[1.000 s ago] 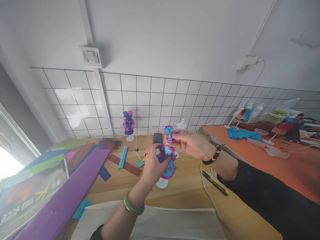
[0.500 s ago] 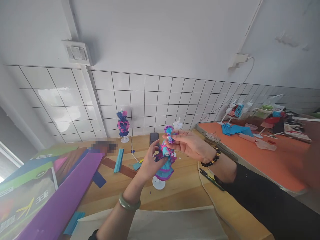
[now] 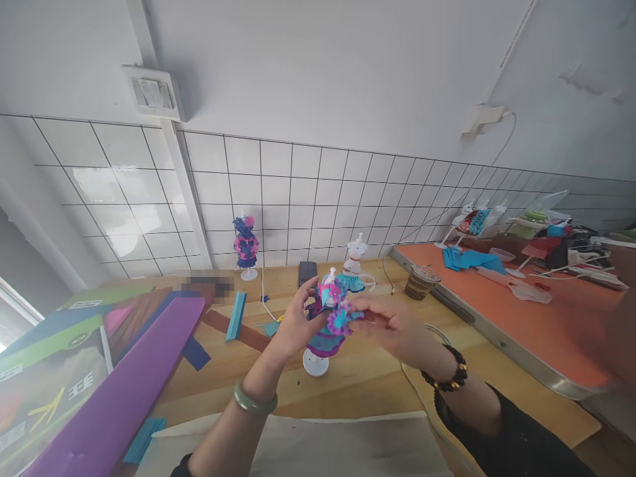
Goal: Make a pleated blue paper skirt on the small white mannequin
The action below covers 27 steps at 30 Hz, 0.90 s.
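Note:
Upright on its white round base stands a small dress-form mannequin (image 3: 325,344) in a ruffled blue and purple dress. Around its waist, from the left side, curl the fingers of my left hand (image 3: 293,324). A ruffled blue and purple flower-like piece (image 3: 339,320) is pinched by my right hand (image 3: 400,331), in front of the dress near the waist. Whether this piece touches the dress, I cannot tell. The mannequin's neck knob and pink-trimmed top show above my left hand; its waist is partly hidden.
Behind stand a mannequin in navy and pink (image 3: 246,244), a white mannequin with a blue skirt (image 3: 356,255) and a phone (image 3: 307,273). Purple sheet (image 3: 134,391) and blue strips (image 3: 236,317) lie left. A woven basket (image 3: 420,285) sits beside the orange table (image 3: 521,318).
My right hand has moved down and to the right, bringing the flower-like piece from the mannequin's top to near its waist. My left hand keeps its hold.

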{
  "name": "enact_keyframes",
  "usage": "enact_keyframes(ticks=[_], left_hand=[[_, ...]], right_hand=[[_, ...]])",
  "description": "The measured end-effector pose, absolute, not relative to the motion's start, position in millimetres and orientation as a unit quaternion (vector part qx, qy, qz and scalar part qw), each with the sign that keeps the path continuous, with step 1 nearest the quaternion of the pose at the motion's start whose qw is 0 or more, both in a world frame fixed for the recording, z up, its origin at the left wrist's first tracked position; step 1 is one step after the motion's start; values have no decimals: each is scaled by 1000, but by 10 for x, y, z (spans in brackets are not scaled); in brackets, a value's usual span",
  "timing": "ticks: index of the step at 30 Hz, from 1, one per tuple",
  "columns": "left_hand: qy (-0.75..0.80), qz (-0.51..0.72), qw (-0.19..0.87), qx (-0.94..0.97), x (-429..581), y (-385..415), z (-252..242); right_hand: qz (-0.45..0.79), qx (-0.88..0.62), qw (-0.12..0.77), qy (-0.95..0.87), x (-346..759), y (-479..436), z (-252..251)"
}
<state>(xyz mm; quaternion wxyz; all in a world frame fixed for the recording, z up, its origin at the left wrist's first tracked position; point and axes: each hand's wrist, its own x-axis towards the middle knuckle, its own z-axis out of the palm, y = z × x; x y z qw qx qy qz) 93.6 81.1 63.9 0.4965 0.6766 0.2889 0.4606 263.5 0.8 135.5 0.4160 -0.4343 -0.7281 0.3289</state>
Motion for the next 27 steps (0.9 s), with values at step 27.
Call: enact_keyframes(ticks=[27], left_hand=[[256, 454, 467, 714, 908, 830, 658]], right_hand=[[207, -548, 508, -631, 2451, 92, 868]])
